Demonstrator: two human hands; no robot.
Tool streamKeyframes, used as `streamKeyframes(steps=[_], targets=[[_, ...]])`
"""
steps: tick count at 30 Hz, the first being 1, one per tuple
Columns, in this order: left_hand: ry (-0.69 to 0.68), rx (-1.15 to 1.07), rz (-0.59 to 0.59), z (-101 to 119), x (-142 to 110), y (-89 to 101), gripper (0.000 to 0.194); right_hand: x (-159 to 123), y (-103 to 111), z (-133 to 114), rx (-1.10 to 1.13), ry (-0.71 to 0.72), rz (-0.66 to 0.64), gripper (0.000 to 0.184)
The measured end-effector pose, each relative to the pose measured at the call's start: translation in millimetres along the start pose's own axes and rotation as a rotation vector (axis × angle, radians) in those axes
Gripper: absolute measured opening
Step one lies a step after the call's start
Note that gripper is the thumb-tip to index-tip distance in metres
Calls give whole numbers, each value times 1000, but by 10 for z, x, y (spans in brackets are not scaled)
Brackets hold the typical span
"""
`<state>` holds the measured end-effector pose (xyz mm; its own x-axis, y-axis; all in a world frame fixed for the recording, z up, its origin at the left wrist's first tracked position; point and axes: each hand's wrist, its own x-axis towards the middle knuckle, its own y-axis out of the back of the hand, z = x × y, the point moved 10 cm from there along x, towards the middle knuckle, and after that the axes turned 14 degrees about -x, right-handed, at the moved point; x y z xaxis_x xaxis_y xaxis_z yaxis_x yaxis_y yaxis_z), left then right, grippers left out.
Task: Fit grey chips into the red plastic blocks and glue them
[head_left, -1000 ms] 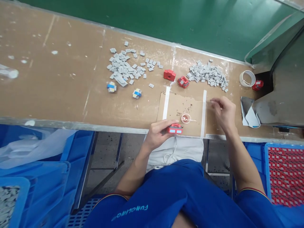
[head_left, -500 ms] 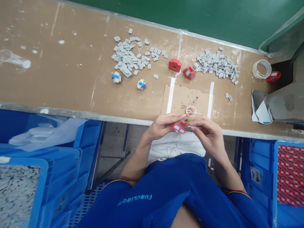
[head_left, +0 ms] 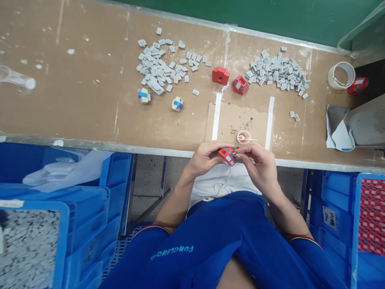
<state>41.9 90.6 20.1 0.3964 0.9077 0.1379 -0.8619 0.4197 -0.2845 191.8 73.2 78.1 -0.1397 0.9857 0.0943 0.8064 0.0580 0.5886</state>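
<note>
Just over the table's front edge, my left hand (head_left: 204, 159) is closed around a red toy part (head_left: 227, 156) with a grey band and pale panels. My right hand (head_left: 260, 162) pinches at that part's right side; a small grey piece (head_left: 235, 155) shows at its fingertips, touching the red part. Behind the hands stands a small cup (head_left: 243, 137) with a thin white stick (head_left: 251, 139) across its rim. Two more red parts lie farther back: a plain red one (head_left: 220, 75) and one with grey and pale panels (head_left: 240, 84).
Loose grey tiles form a left pile (head_left: 161, 66) and a right pile (head_left: 278, 72). Two blue-banded blocks (head_left: 177, 104) sit at left. A tape roll (head_left: 341, 75) is at far right. Blue crates flank me, with grey pieces (head_left: 30, 249) left and red parts (head_left: 372, 216) right.
My right hand has moved left, bringing its fingertips against the red toy part. My left hand has turned that part slightly. The whole view has shifted a little.
</note>
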Motion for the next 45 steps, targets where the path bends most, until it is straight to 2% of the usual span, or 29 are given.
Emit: streamKeyframes(steps=[2, 5, 9, 14, 18, 24, 30, 35, 38, 41, 43, 45], targets=[[-16, 5, 1, 14, 3, -2, 35, -25, -48, 40, 38, -36, 2, 9], [-35, 0, 9, 35, -2, 3, 35, -76, -75, 106, 101, -90, 72, 7], [-59, 24, 27, 63, -6, 18, 33, -97, -84, 102, 105, -97, 111, 7], [-81, 44, 26, 75, -3, 13, 33, -45, -47, -17, 13, -33, 65, 11], [-112, 98, 18, 99, -8, 13, 31, -43, -13, -107, -135, 25, 97, 13], [-168, 174, -16, 156, -31, -21, 28, -108, -86, -258, -349, 125, 48, 20], [-185, 222, -39, 190, -40, -33, 27, -224, -60, -166, -166, 104, 86, 14], [-182, 160, -132, 148, -48, -114, 35, -207, -40, -18, -64, 94, 26, 11], [-117, 70, -70, 62, -49, -65, 47, -173, -33, -27, -76, 123, 27, 13], [-78, 49, 2, 24, -46, -11, 62, -153, 2, -72, -117, 154, 112, 16], [-91, 119, 13, 58, -40, -6, 59, -147, 2, -113, -167, 185, 135, 18], [-107, 177, -2, 101, -31, -19, 47, -138, -21, -140, -215, 215, 101, 19]])
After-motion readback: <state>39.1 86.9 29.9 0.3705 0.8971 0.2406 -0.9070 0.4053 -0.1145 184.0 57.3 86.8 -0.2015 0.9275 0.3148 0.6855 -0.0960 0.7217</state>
